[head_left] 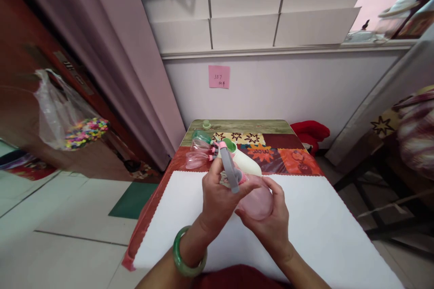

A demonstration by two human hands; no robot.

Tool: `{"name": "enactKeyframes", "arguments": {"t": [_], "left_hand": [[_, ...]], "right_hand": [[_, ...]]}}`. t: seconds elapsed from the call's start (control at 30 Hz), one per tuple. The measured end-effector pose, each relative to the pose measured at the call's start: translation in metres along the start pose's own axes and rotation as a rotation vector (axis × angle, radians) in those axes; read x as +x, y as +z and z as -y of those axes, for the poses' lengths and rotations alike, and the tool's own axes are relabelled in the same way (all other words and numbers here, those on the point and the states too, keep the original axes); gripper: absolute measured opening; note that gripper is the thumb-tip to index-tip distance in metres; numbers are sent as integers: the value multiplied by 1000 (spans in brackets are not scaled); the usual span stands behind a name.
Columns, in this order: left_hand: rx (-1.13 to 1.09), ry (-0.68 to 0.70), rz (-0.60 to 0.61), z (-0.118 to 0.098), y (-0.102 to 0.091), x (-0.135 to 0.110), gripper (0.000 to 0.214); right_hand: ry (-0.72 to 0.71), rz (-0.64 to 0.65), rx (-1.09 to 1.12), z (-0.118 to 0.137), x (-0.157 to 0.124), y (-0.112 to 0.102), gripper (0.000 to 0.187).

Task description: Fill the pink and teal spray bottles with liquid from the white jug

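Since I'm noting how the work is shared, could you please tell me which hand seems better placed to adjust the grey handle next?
Probably the left hand: it is nearer the grey handle, while the right hand supports the rounded pink part.

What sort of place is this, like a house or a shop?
Probably a room in somebody's home: there's a long curtain, a brown door with a plastic bag hanging on it, and a patterned tablecloth.

Pink translucent bottle (257, 202) — grey-handled, tilted — between both hands (272, 230)
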State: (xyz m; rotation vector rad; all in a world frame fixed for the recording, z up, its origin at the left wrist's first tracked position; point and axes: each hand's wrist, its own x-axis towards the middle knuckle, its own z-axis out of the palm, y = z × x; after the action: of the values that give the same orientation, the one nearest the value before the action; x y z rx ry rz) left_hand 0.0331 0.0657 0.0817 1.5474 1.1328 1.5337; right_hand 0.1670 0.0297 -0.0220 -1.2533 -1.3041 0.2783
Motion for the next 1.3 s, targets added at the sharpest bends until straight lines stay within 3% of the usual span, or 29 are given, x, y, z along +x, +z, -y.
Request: {"name": "enactKeyframes", "arguments": {"t": [0.17, 0.27, 0.33, 0.4, 0.43, 0.5, 0.57, 0.6, 0.63, 0.73, 0.93, 1.1, 1.17, 1.3], "left_hand": [[-79, 17, 225, 1, -4, -5, 28], [-183, 35, 215, 2, -2, -9, 18], [-238, 75, 202, 2, 0, -9, 17], [-257, 116, 246, -1, -1, -7, 20], [-272, 133, 280, -3, -2, -5, 21], [-310, 125, 343, -7, -4, -2, 21], [-332, 57, 384, -11, -7, 0, 21], [-326, 15, 400, -13, -9, 0, 23], [-311, -22, 412, -15, -10, 0, 25], [-291, -60, 426, -17, -11, 0, 31], [-401, -119, 305, -20, -7, 6, 19], [-492, -171, 221, -25, -5, 15, 19], [-541, -145, 182, -28, -6, 20, 19], [-607, -111, 94, -35, -15, 31, 30]], "right_hand": [[20, -24, -3, -4, -3, 2, 96], [86, -6, 132, -2, -5, 3, 107], [217, -13, 369, 5, -2, 3, 108], [473, -13, 657, 15, 4, 1, 92], [638, 40, 789, 19, 7, -1, 83], [956, 296, 988, 22, 13, -7, 84], [1131, 626, 1095, 16, 14, -13, 95], [1153, 723, 1119, 11, 13, -16, 96], [1142, 759, 1129, 6, 11, -18, 95], [1022, 696, 1108, 0, 5, -20, 91], [650, 497, 989, 25, 2, -16, 94], [351, 120, 688, 11, -6, -11, 104], [327, 60, 623, 3, -10, -10, 103], [364, 94, 610, -5, -10, -13, 101]]}}
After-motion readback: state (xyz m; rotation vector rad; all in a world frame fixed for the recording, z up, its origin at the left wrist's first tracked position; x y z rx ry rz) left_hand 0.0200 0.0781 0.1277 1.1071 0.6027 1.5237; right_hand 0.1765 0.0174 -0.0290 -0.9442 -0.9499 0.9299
